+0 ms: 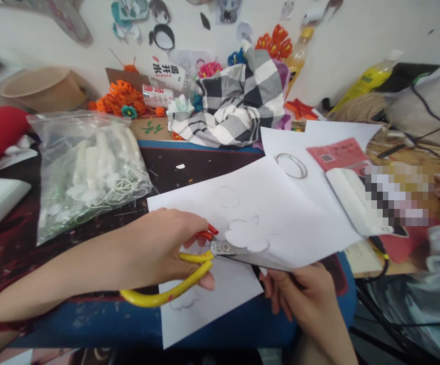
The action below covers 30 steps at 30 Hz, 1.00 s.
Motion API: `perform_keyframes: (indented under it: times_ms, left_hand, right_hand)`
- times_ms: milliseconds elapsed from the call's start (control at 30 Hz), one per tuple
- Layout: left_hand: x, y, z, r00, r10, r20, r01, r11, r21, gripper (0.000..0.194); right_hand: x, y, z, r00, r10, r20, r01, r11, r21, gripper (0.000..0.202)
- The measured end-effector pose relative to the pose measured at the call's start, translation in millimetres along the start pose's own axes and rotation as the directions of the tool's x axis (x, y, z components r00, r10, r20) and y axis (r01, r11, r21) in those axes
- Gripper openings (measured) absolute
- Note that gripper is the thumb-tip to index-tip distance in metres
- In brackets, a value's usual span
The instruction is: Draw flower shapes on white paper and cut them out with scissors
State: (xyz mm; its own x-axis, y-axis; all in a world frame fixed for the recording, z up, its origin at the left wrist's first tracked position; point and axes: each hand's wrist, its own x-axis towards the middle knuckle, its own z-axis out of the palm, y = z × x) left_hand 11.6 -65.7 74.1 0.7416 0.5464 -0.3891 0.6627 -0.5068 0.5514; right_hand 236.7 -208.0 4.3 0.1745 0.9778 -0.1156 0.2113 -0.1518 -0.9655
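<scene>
Nearest, a lower paper flap [223,304] is jutting over the near edge of the counter [250,327]. Just beyond, the left hand [169,243] is holding yellow-handled scissors [225,248] by their loops, the blades pointing right along the sheet. The right hand [313,289] is pinching the near edge of the white drawing sheet [299,223] close to the blade ends. That sheet is spreading across the counter's right half, its petalled pencil outline sitting beside the pivot. It is probably behaving as light, limp paper, creasing or tearing easily, so its blank margins are offering the safest hold, with a loose pinch. The scissors are likely feeling stiff and heavier, best held by the loops. Farther, a metal ring [291,166] is resting on the paper, and a checked cloth [239,104] is lying beyond.
</scene>
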Motion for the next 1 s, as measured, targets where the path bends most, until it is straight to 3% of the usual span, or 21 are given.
perform_keyframes:
  times_ms: [633,1000]
  left_hand:
    - [-9,-2,7.9,0.999,-0.035,0.007,0.036,0.992,-0.119,0.042]
    - [-17,-7,19.0,0.990,-0.137,0.016,0.138,0.971,-0.196,0.041]
  right_hand:
    - [-8,-1,20,0.994,-0.024,-0.105,0.021,0.999,-0.029,0.040]
    - [-15,-1,38,0.984,-0.033,-0.174,0.036,0.999,0.014,0.031]
